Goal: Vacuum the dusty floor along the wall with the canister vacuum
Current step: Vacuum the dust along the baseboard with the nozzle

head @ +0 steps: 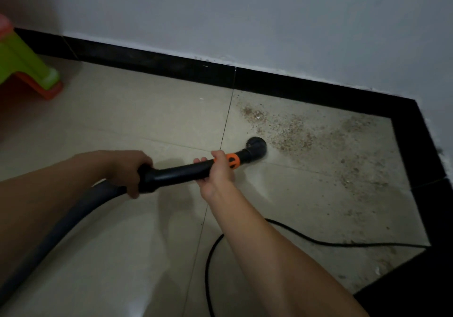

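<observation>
Pale beige floor tiles (pixel 122 120) fill our view, edged by a glossy black skirting strip (pixel 152 59) under a plain white wall (pixel 245 10) that runs from 10 o'clock across to 3 o'clock and turns a corner there. And we're right on the dirt: a brown, gritty patch of dust (pixel 306 133) spreads from just past centre out toward 3 o'clock and trails down to 5 o'clock beside the skirting.

Both hands are on the black plastic vacuum wand (pixel 176 172). Our left hand (pixel 127 169), at 8 o'clock of centre, has its fingers curled tight round the rear end, where the thick grey hose (pixel 61 226) joins and sweeps off to 7 o'clock. Our right hand (pixel 217 172) wraps the front of the wand just behind its orange collar (pixel 232 160), fingertips showing over the top.

The round black nozzle (pixel 256 145) sits on the tile just right of centre, touching the near edge of the dust.

A thin black power cable (pixel 318 242) loops over the floor at 5 o'clock, passing under our right forearm. A green and orange plastic stool (pixel 27 66) stands at 10 o'clock.
</observation>
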A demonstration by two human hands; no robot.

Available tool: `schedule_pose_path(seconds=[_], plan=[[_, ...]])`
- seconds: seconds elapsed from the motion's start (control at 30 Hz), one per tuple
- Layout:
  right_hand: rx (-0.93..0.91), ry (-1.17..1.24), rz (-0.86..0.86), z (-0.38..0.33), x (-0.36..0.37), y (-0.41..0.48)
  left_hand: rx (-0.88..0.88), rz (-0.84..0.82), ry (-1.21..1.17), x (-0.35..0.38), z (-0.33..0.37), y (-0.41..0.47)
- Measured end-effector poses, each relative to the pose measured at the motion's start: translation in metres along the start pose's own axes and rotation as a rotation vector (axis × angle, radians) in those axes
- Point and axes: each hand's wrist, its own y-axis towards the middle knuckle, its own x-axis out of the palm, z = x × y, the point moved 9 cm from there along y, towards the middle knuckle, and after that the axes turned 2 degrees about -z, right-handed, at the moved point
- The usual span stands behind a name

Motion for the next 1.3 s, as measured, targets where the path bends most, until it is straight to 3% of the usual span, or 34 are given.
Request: schedule_pose_path(seconds=[0.2,0.4,0.53,0.7,0.9,1.17,1.3], plan=[[-0.072,-0.005,0.052,-0.059,-0.029,0.013,0.109,-0.001,0.002,-0.004,0.061,0.023],[0.044,-0.227,-0.112,-0.044,0.033,0.032,0.037,0.026,-0.085,-0.004,0.026,0.016],[-0.005,-0.150,-0.059,-0.037,0.028,0.034,0.023,0.073,-0.114,-0.012,0.012,0.015],[-0.141,-0.089,0.048,-0.078,-0.009,0.042,0.117,0.061,-0.116,-0.013,0.055,0.035],[-0.061,-0.316,-0.057,-0.094,0.031,0.053,0.120,0.078,-0.173,-0.020,0.060,0.044],[-0.155,-0.215,0.057,-0.090,0.008,0.053,0.087,0.061,-0.184,-0.021,0.050,0.048],[-0.112,-0.373,-0.044,-0.107,0.045,0.061,0.103,0.077,-0.250,-0.025,0.058,0.055]])
